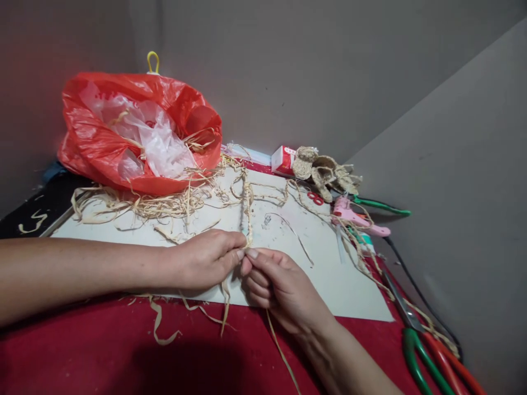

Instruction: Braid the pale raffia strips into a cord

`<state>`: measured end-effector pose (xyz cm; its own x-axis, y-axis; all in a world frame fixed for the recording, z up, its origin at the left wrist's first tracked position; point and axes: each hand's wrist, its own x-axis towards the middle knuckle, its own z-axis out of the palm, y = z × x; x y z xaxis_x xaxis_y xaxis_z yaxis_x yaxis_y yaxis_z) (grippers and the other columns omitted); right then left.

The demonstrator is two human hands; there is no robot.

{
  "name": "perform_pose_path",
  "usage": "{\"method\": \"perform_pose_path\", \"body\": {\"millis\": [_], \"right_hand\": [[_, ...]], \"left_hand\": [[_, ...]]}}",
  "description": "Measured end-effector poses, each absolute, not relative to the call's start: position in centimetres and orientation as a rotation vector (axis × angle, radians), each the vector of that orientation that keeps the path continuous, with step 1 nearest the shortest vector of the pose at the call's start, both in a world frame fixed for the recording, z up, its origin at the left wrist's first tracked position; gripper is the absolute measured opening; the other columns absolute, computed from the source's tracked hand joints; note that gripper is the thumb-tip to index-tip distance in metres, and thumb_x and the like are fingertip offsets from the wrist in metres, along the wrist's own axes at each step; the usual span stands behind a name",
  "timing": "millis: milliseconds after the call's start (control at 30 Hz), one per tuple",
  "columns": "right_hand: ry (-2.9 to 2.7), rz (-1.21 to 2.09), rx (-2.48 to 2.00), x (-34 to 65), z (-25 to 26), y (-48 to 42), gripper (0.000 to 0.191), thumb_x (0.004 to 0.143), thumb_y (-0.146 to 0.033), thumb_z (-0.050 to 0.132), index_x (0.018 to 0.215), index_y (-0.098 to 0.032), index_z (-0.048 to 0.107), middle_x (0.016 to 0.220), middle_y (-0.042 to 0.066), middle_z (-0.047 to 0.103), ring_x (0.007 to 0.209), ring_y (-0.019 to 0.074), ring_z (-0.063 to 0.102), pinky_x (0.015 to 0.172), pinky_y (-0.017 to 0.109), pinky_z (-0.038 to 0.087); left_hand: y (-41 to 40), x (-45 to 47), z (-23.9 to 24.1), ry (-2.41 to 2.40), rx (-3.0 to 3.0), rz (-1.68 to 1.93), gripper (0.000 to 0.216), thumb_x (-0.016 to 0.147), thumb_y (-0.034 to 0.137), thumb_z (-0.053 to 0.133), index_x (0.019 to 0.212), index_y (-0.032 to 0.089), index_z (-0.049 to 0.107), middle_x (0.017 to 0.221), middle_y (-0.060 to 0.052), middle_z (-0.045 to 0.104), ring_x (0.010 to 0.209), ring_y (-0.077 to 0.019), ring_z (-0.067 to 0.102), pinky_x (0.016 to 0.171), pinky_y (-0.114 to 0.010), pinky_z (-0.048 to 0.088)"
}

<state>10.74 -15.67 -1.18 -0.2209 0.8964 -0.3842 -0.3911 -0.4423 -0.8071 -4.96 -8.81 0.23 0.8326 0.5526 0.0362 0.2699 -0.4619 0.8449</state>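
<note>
A thin braid of pale raffia point(247, 206) runs up the white board point(280, 296) from between my fingers. My left hand point(209, 258) pinches the near end of the braid between thumb and forefinger. Right beside it, my right hand point(280, 285) is closed with thumb and forefinger together on a raffia strand point(280, 351), which trails down toward me. Other loose strand ends point(226, 307) hang below my left hand over the red cloth point(197, 351). The exact crossing of the strands is hidden by my fingertips.
A red plastic bag point(94, 148) stands at the back left, with loose raffia point(164, 206) before it. To the right lie a pink glue gun point(358, 216), woven pieces point(323, 170), a red-and-white box point(282, 160) and large scissors point(415, 334). Grey walls close off the back and right.
</note>
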Motion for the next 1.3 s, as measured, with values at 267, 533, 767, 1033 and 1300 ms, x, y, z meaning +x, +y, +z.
{"method": "perform_pose_path", "body": {"millis": [267,533,767,1033,1300], "right_hand": [[-0.756,1.585,-1.245,9.7,-2.2,-15.8,0.034,0.079,-0.039,0.063,0.058,-0.017,0.048,0.039,-0.012,0.025,0.035,0.003,0.014,0.032,0.016,0.013],[-0.664,1.64,-1.177,9.1,-2.5,-16.3,0.04,0.078,-0.04,0.065,0.056,-0.019,0.039,0.04,-0.012,0.024,0.036,0.0035,0.013,0.033,0.017,0.012],[-0.698,1.638,-1.155,8.5,-2.3,-16.5,0.036,0.08,-0.036,0.064,0.055,-0.016,0.047,0.041,-0.008,0.035,0.035,0.0041,0.026,0.035,0.017,0.021],[-0.647,1.708,-1.064,9.5,-1.7,-16.3,0.026,0.079,-0.03,0.066,0.062,-0.015,0.053,0.041,-0.012,0.023,0.037,0.0026,0.011,0.034,0.015,0.011],[-0.722,1.797,-1.013,10.4,-1.0,-16.0,0.021,0.082,-0.03,0.064,0.071,-0.011,0.064,0.041,-0.012,0.023,0.036,0.0012,0.011,0.034,0.014,0.01]], "left_hand": [[-9.0,-4.8,1.1,0.745,1.913,0.2,0.021,0.083,0.025,0.041,0.066,0.016,0.051,0.059,0.002,0.049,0.056,-0.0106,0.043,0.052,-0.022,0.031],[-10.7,-4.7,0.6,0.825,1.77,0.195,0.015,0.083,0.02,0.037,0.081,0.017,0.052,0.058,0.001,0.057,0.054,-0.0124,0.052,0.052,-0.021,0.037],[-11.7,-4.1,-0.3,0.887,1.795,0.21,0.029,0.081,0.018,0.039,0.107,0.016,0.051,0.069,-0.003,0.063,0.059,-0.0146,0.056,0.054,-0.022,0.039],[-9.4,-5.2,2.2,0.862,1.967,0.19,0.02,0.077,0.024,0.046,0.083,0.015,0.063,0.051,0.003,0.051,0.045,-0.0098,0.042,0.045,-0.021,0.029],[-8.9,-4.3,0.2,0.631,1.374,0.435,0.015,0.077,0.023,0.045,0.087,0.016,0.054,0.066,0.002,0.052,0.061,-0.011,0.049,0.063,-0.024,0.041]]}}
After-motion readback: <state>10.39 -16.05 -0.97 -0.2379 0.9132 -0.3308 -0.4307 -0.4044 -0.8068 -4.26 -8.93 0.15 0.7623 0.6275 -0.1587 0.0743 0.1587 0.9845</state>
